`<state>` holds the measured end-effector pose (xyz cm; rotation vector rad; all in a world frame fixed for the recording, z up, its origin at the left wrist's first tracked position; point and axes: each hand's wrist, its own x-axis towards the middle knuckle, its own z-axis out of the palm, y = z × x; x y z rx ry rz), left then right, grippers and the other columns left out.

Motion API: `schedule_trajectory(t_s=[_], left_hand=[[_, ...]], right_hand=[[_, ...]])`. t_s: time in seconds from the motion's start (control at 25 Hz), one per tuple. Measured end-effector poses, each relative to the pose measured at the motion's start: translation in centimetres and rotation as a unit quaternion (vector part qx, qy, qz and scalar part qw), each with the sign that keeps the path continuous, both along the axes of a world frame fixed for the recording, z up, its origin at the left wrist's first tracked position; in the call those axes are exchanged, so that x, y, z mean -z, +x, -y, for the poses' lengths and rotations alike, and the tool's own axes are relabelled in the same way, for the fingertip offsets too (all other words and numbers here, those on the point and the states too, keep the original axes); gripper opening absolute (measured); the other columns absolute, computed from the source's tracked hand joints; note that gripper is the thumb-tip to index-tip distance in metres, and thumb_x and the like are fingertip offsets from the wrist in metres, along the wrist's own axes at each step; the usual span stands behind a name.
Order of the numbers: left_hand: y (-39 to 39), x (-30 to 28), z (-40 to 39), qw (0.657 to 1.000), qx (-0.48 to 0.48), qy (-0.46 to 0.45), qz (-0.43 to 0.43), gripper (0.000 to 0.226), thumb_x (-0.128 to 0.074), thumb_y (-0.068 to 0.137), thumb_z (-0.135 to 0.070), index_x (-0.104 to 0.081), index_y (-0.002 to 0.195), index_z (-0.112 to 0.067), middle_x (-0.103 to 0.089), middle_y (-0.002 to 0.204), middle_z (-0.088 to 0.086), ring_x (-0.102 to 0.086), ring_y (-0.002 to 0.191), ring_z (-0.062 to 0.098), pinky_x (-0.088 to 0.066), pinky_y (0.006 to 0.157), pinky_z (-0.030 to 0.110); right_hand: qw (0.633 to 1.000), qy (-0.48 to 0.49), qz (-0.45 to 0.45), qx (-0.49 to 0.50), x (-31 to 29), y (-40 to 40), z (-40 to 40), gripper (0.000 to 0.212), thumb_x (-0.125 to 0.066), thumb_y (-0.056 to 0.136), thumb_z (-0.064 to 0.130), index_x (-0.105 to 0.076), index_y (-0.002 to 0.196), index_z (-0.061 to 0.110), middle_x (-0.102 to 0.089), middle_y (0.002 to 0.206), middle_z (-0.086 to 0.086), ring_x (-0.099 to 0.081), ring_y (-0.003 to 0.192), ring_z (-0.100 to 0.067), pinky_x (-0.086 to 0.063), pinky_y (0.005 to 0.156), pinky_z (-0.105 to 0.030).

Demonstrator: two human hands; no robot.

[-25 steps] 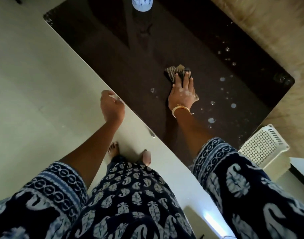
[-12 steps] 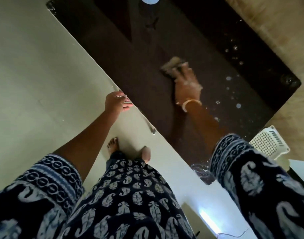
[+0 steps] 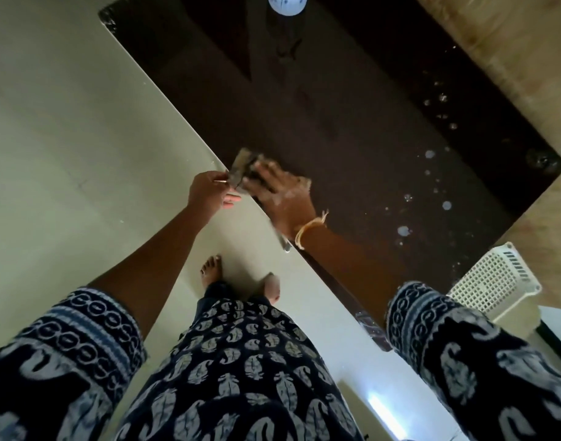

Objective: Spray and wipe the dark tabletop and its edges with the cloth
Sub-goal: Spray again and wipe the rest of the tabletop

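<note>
Your right hand point(image 3: 280, 194) presses the cloth point(image 3: 242, 168) flat on the table point(image 3: 352, 128), fingers spread over it, right at the near edge. Your left hand point(image 3: 209, 190) sits just off that edge, touching the cloth's corner; it's too blurred to tell whether those fingers pinch it. Fold the cloth over the edge and run it along with steady pressure. Droplets point(image 3: 428, 154) toward the right edge still need wiping. The bottle point(image 3: 285, 3) stands at the far edge.

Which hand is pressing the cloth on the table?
The right hand, the one with the bracelet, presses the cloth at the tabletop edge; the left hand sits just off the edge.
</note>
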<state>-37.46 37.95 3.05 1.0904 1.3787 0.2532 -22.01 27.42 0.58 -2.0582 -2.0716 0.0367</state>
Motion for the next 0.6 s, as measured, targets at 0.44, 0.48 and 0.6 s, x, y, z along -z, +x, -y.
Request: schedule_trajectory(t_s=[0.44,0.48,0.6], left_hand=[[-1.7,0.0,0.5,0.998,0.034,0.028,-0.034,0.022,-0.054,0.097,-0.014,-0.063,0.114,-0.005,-0.070,0.111,0.018,-0.070,0.086,0.031,-0.055,0.084,0.044],[-1.8,0.0,0.4,0.994,0.055,0.076,-0.064,0.021,-0.056,0.096,-0.016,-0.064,0.113,-0.007,-0.071,0.110,0.018,-0.069,0.086,0.030,-0.054,0.086,0.044],[-2.0,0.4,0.6,0.928,0.160,0.277,-0.188,0.034,-0.058,0.094,-0.017,-0.058,0.124,-0.002,-0.064,0.122,0.019,-0.062,0.110,0.032,-0.047,0.095,0.039]], right_hand=[[0.893,-0.074,-0.057,0.441,-1.7,12.6,-4.9,0.051,-0.037,0.097,0.022,-0.037,0.147,0.033,-0.020,0.161,-0.004,-0.017,0.147,-0.028,-0.026,0.114,-0.050],[0.909,-0.066,-0.052,0.407,-1.6,10.8,-5.7,0.052,-0.038,0.096,0.020,-0.039,0.146,0.032,-0.024,0.159,-0.005,-0.020,0.147,-0.030,-0.027,0.113,-0.050],[0.979,-0.048,-0.037,0.195,-0.4,4.1,-5.3,0.050,-0.047,0.092,0.015,-0.050,0.139,0.031,-0.039,0.152,-0.008,-0.032,0.141,-0.036,-0.033,0.110,-0.055]])
